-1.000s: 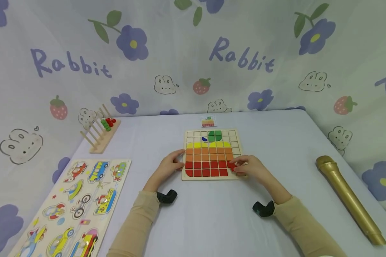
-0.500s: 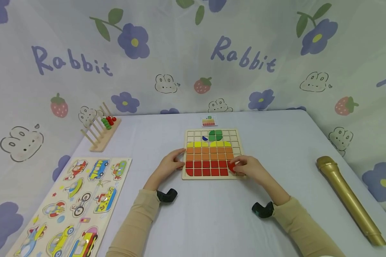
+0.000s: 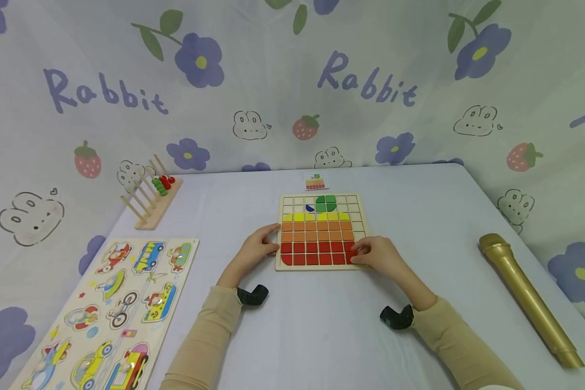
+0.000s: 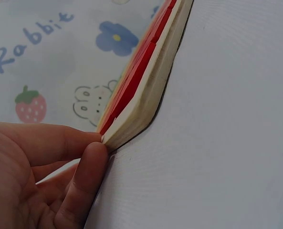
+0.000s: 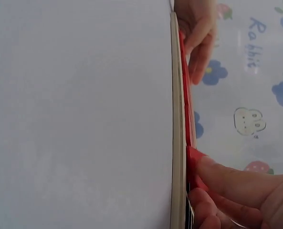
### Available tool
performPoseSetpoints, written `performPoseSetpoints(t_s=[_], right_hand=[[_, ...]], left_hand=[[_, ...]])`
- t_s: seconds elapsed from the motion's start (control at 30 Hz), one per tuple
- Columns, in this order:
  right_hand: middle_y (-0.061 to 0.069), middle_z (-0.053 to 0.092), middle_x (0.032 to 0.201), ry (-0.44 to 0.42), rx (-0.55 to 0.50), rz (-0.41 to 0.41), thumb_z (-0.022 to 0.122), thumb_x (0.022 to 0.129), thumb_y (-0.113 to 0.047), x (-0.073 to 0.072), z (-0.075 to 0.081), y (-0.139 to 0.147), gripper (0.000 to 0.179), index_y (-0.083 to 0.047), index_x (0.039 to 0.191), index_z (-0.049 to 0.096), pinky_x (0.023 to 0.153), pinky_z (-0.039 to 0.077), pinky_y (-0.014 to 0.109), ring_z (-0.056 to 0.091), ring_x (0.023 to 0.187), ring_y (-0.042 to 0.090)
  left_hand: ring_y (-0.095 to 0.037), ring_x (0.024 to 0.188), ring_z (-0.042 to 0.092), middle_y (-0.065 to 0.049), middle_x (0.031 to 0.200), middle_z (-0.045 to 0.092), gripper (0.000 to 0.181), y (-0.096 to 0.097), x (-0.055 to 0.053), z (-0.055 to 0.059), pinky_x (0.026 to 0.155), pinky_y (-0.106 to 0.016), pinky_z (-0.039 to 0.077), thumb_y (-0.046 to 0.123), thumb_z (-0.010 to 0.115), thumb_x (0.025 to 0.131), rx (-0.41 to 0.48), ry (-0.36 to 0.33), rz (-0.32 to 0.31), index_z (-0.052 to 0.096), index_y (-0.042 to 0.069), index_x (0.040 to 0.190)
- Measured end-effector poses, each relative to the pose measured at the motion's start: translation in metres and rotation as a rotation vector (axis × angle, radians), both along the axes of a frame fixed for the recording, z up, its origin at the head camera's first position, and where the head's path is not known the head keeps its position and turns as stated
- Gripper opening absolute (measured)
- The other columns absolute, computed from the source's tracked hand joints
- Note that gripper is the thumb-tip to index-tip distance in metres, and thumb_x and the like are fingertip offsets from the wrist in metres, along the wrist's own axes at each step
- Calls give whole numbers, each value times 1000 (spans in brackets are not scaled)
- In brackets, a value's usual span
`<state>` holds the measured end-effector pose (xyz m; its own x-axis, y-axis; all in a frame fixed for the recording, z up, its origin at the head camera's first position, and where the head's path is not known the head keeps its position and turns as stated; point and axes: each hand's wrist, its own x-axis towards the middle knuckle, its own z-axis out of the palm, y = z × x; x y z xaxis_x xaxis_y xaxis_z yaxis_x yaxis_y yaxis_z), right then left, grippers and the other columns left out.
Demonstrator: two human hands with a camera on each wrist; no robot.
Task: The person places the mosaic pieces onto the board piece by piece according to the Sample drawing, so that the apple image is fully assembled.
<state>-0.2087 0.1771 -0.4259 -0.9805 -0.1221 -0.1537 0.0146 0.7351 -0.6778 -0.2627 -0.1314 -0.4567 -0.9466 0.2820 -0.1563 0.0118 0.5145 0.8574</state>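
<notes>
A wooden grid board (image 3: 357, 216) lies on the white table with red, orange, yellow, green and blue pieces in its cells. At its near right corner my right hand (image 3: 382, 257) pinches a red tile (image 5: 194, 160) between thumb and finger; the tile sits low against the end of the bottom red row, slightly tilted in the right wrist view. My left hand (image 3: 251, 250) rests against the board's left edge, thumb and forefinger apart and touching it. From the left wrist, its fingertips (image 4: 94, 151) show at the board's side.
Behind the board lies a small pattern card (image 3: 316, 182). To the left are a vehicle puzzle board (image 3: 95, 292) and a wooden peg stand (image 3: 160, 210) with red and green beads. A gold microphone (image 3: 531, 300) lies on the right. A patterned curtain (image 3: 273, 81) hangs behind.
The red tile in my right hand has gone from tilted above the board to lower, nearly flat at the end of the bottom red row. My left hand stays at the edge.
</notes>
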Motion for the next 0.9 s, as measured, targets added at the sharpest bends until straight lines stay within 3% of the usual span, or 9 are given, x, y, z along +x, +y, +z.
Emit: performPoseSetpoints(t_s=[0.2,0.6,0.9], right_hand=[[1,60,73,16,11,8,73,77,-13,3,0,-2,10,-6,83,67,60,41,27,52,69,15],[3,57,74,-14,14,-18,72,76,-11,10,4,-7,14,-4,87,68,58,40,27,49,70,17],[1,57,74,9,16,5,72,78,-14,6,3,-11,16,-6,91,67,56,40,27,49,67,16]], left_hand=[[-13,70,56,-9,81,56,56,1,1,0,65,-25,45,9,61,86,12,2,-8,43,12,139],[-14,70,57,-9,80,56,56,1,4,-1,65,-25,45,8,61,85,17,-6,-8,43,11,139],[-14,70,57,-9,80,55,57,-9,1,-2,66,-26,45,9,61,86,-5,-22,-6,43,12,139]])
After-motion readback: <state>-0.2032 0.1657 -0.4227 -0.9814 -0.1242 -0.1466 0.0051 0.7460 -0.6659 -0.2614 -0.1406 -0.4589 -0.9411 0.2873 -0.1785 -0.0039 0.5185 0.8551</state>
